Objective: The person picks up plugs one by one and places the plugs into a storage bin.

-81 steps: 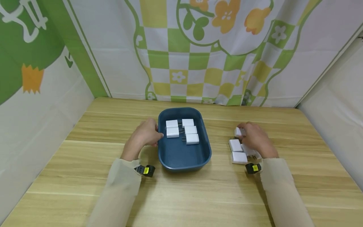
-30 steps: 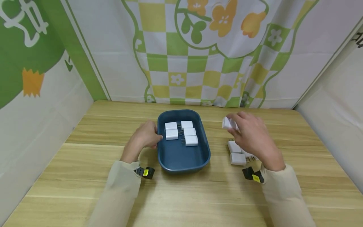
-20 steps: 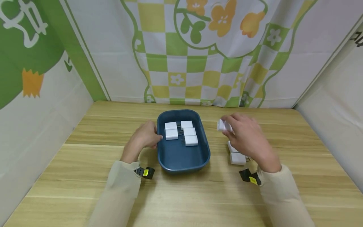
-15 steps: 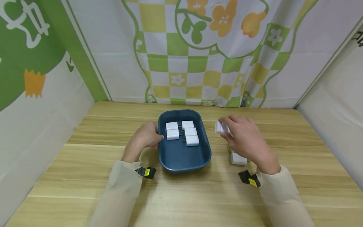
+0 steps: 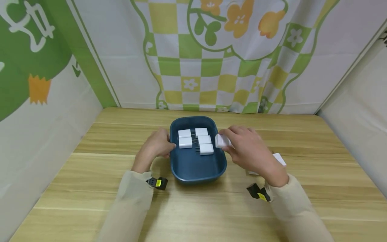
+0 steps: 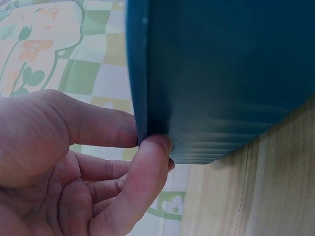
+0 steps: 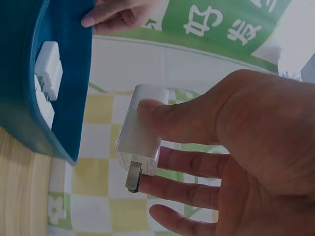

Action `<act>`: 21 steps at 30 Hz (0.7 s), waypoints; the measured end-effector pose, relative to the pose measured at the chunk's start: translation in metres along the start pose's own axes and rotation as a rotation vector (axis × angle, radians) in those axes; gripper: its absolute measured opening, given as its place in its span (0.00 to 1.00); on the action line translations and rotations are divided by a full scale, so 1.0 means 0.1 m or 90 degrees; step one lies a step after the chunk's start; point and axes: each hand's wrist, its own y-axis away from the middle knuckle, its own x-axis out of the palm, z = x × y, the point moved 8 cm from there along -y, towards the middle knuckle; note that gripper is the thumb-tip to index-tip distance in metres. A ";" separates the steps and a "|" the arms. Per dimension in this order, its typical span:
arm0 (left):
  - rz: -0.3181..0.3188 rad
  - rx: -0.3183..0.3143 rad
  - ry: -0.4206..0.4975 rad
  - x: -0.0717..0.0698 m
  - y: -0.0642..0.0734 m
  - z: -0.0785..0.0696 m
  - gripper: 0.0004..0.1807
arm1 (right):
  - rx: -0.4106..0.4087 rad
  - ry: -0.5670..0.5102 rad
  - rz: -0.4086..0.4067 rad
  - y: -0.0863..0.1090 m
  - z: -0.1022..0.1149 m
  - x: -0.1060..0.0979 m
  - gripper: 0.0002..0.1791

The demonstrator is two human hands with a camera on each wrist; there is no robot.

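My left hand (image 5: 155, 145) pinches the left rim of a dark blue plastic bin (image 5: 193, 169) between thumb and fingers, as the left wrist view (image 6: 74, 167) also shows. In my right hand (image 5: 249, 150) is a white charger plug (image 7: 140, 130), pinched by thumb and fingers with its metal prongs bare. That plug (image 5: 222, 141) hangs at the bin's right rim in the head view. Inside the bin several white charger plugs (image 5: 206, 149) lie in two columns, prongs facing inward. Below and behind my right hand, other white plugs (image 5: 279, 158) are mostly hidden on the table.
The wooden table (image 5: 193, 215) extends around the bin. A patterned curtain (image 5: 208, 74) hangs along its back edge, with printed cloth walls (image 5: 60, 111) to the left and right. Black wrist cameras (image 5: 161, 183) sit on both wrists.
My right hand took a plug from the pile on the right, lifted it and carried it left to the bin's right rim. The left hand has stayed on the bin.
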 end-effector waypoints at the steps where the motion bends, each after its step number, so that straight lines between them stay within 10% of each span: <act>1: -0.001 0.000 0.000 0.00 0.00 0.00 0.10 | -0.006 -0.001 0.006 -0.01 0.02 0.00 0.23; 21: -0.007 0.007 -0.005 0.00 0.01 -0.01 0.11 | -0.072 -0.019 0.148 -0.53 0.28 0.24 0.21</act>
